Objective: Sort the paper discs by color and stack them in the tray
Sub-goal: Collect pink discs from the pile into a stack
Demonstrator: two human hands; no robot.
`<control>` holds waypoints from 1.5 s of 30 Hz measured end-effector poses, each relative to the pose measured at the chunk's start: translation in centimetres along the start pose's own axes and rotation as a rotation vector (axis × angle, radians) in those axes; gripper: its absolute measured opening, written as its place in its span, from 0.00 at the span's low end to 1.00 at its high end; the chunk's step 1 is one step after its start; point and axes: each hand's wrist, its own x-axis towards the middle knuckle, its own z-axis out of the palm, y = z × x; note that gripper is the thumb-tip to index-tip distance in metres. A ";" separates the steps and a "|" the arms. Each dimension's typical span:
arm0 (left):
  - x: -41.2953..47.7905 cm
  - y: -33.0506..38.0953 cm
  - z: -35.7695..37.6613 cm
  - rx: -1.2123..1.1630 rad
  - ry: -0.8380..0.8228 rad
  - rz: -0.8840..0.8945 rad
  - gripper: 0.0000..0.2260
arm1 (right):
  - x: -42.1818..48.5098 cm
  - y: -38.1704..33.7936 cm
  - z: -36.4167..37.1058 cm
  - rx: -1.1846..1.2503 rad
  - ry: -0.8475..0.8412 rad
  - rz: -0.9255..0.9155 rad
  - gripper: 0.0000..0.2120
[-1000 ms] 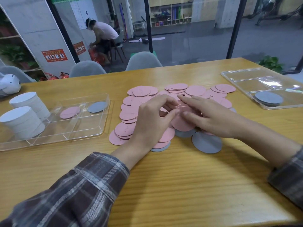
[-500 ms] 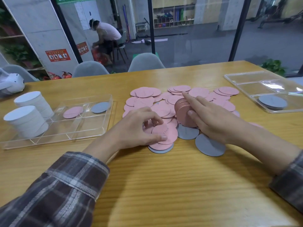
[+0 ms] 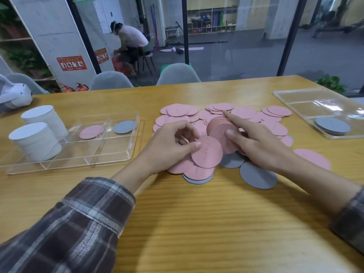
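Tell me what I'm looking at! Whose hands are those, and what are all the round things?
There is no machine here. A person wears a camera on the head, so you see that person's own two hands from above. On the wooden table lies a heap of pink discs, with a few grey discs at its near edge. The left hand pinches a single pink disc. The right hand holds a pink stack tipped up on its edge. The clear tray on the left carries two white stacks. A second tray on the right holds a grey pile.
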 end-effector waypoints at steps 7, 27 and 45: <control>-0.1 0.5 1.5 -0.182 0.083 -0.082 0.07 | 0.2 0.0 0.6 0.153 -0.019 0.058 0.21; 0.0 -0.4 -1.2 0.403 -0.079 0.111 0.11 | -0.1 0.5 0.4 -0.433 -0.032 -0.165 0.30; -0.2 0.9 -3.2 0.393 -0.237 -0.019 0.06 | -0.2 0.0 0.6 -0.240 -0.003 -0.171 0.26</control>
